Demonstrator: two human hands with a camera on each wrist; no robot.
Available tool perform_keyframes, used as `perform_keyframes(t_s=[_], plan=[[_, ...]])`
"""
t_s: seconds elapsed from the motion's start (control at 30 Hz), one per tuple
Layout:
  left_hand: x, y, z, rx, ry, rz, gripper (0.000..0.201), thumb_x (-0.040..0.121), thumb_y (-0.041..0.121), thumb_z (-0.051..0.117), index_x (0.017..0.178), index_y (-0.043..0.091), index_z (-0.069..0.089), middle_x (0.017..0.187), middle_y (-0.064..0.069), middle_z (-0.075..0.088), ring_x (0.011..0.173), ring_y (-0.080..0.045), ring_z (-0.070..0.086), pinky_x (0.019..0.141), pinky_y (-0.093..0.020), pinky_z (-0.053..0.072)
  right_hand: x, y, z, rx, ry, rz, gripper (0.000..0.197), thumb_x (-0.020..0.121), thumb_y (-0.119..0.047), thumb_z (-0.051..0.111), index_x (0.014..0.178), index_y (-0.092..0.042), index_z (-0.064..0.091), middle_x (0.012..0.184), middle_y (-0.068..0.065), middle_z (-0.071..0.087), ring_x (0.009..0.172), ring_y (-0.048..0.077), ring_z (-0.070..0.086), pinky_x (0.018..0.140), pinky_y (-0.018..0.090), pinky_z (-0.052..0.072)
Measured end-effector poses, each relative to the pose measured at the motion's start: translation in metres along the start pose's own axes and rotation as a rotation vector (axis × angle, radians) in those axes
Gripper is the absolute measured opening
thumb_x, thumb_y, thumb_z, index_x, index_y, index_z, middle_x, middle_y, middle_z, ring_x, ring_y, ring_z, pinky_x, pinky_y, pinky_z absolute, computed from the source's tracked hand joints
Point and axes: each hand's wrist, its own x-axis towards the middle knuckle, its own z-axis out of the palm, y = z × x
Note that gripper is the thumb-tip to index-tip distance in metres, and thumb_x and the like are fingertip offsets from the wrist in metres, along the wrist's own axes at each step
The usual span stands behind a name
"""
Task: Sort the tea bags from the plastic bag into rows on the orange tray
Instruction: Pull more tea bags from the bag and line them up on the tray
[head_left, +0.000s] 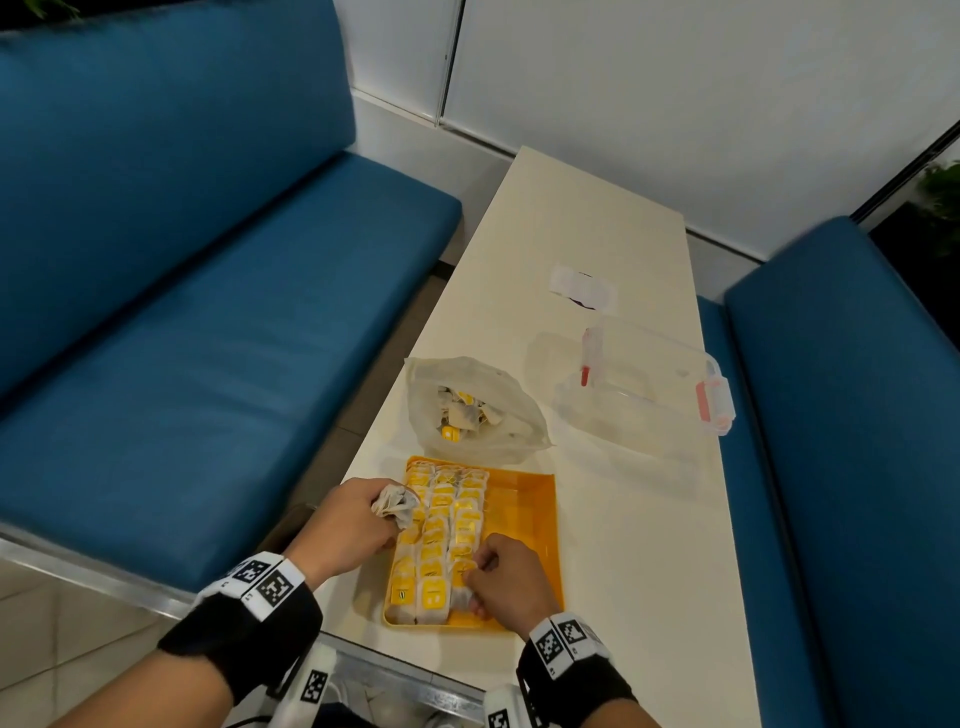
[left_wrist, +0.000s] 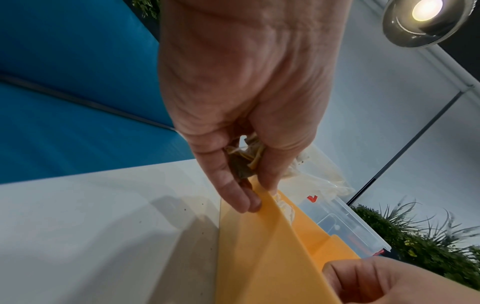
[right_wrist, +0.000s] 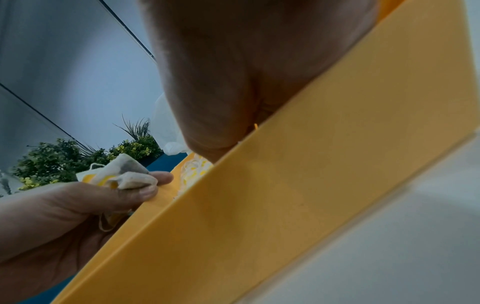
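Head view, nearest first: my right hand (head_left: 506, 574) sits at the near end of the orange tray (head_left: 530, 525), fingers pinching a tea bag (head_left: 464, 597) down at the near end of the third row. Just left, my left hand (head_left: 345, 525) rests at the tray's left rim, fingers curled round a small bunch of tea bags (head_left: 397, 501) held in reserve. Three rows of yellow-tagged bags fill the tray's left half (the right half is bare). To do this well, I should lay the bag flat, tag up, square with its neighbours. Beyond the tray, touching its far rim, lies the plastic bag (head_left: 498, 415) with more bags inside, on the counter (head_left: 623, 519).
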Motion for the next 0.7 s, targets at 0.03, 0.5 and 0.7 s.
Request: perform_keyframes(t_s=[0.03, 0.5, 0.7], plan=[[0.000, 0.001, -0.001, 0.008, -0.001, -0.001, 0.026, 0.088, -0.002, 0.065, 0.097, 0.018, 0.079, 0.079, 0.003, 0.076, 0.066, -0.010, 0.069, 0.060, -0.025, 0.057, 0.000, 0.000, 0.000, -0.008, -0.005, 0.002, 0.013, 0.079, -0.008, 0.065, 0.079, -0.019, 0.057, 0.076, 0.015, 0.070, 0.067, 0.033, 0.072, 0.062, 0.048, 0.061], [-0.008, 0.053, 0.012, -0.237, -0.296, -0.042, 0.012, 0.090, 0.002, 0.069, 0.095, 0.013, 0.070, 0.071, 0.001, 0.068, 0.063, -0.015, 0.063, 0.058, -0.030, 0.051, -0.055, -0.094, -0.058, 0.081, 0.127, -0.643, 0.027, 0.082, -0.015, 0.075, 0.101, -0.033, 0.070, 0.107, -0.013, 0.060, 0.092, 0.012, 0.064, 0.064, 0.013, 0.045], [-0.009, 0.054, 0.017, -0.506, -0.471, -0.034, 0.050, 0.082, -0.011, 0.069, 0.127, 0.010, 0.065, 0.102, -0.017, 0.067, 0.088, -0.025, 0.067, 0.067, -0.030, 0.056, -0.047, -0.083, -0.053, 0.073, 0.137, -0.599, 0.024, 0.082, -0.009, 0.075, 0.100, -0.025, 0.075, 0.104, -0.010, 0.060, 0.095, 0.006, 0.063, 0.065, 0.012, 0.046]])
